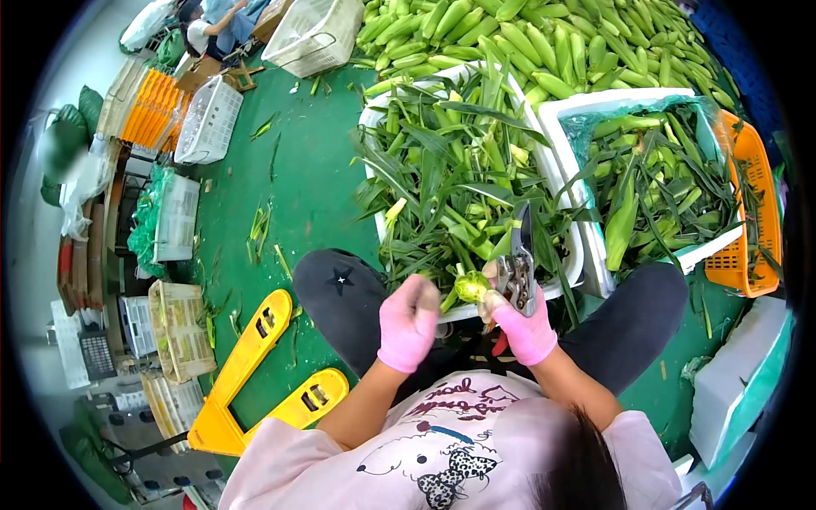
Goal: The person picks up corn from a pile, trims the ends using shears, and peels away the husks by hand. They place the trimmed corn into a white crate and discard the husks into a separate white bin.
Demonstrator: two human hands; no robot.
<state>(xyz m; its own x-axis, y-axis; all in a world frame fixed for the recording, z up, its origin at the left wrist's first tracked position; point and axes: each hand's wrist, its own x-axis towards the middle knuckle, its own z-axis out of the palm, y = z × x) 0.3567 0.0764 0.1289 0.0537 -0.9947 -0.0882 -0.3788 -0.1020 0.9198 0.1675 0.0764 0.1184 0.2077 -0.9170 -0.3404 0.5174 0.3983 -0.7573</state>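
Note:
Both hands wear pink fingerless gloves. My right hand [523, 321] is wrapped round a pair of pruning shears [516, 276], blades pointing up and away from me. Against that hand's thumb and fingertips is a round, pale green cut end of a corn cob [471, 287]; the rest of the cob is hidden. My left hand [408, 319] is just left of it, fingers curled and slightly blurred; what they hold, if anything, is hidden. Right ahead, a white tub [371, 127] is heaped with green husks and leaves [459, 178].
A large pile of corn [561, 42] lies beyond the tub. On the right stand a foam box [586, 200] of husks and an orange crate [759, 191]. A yellow pallet jack [223, 404] is at lower left. White crates [208, 119] line the left. Another person [223, 30] sits far off.

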